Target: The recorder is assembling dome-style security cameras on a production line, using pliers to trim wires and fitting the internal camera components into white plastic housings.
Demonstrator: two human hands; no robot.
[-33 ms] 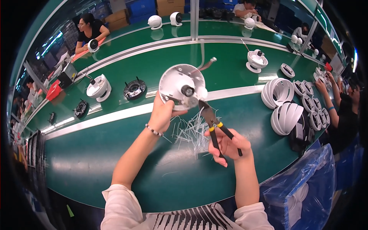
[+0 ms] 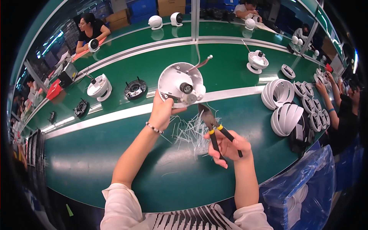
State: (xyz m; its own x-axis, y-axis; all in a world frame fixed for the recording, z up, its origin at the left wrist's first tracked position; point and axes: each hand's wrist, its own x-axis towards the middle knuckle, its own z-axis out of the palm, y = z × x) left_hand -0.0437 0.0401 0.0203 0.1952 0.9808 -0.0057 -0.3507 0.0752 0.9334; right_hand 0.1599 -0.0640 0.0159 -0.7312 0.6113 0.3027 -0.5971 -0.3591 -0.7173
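White housing [image 2: 171, 81]: smooth plastic, satin | cutter blades [image 2: 207, 117]: dark metal | cutter handles [image 2: 227, 135]: matt black, plastic-looking | clippings [image 2: 193, 135]: thin plastic-looking strands | desk [image 2: 88, 165]: smooth green, softly glossy | bag [image 2: 306, 172]: crinkled, shiny clear film | sleeves [image 2: 122, 203]: matt cloth

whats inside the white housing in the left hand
A black cylindrical part sits inside the white housing in the left hand; reddish wires stick out past its edge. What lies beneath that part is covered.

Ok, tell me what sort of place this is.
Probably a factory assembly line: diagonal cutters in the right hand, white bowl-shaped housings spaced along a green work surface, and stacked white rings.
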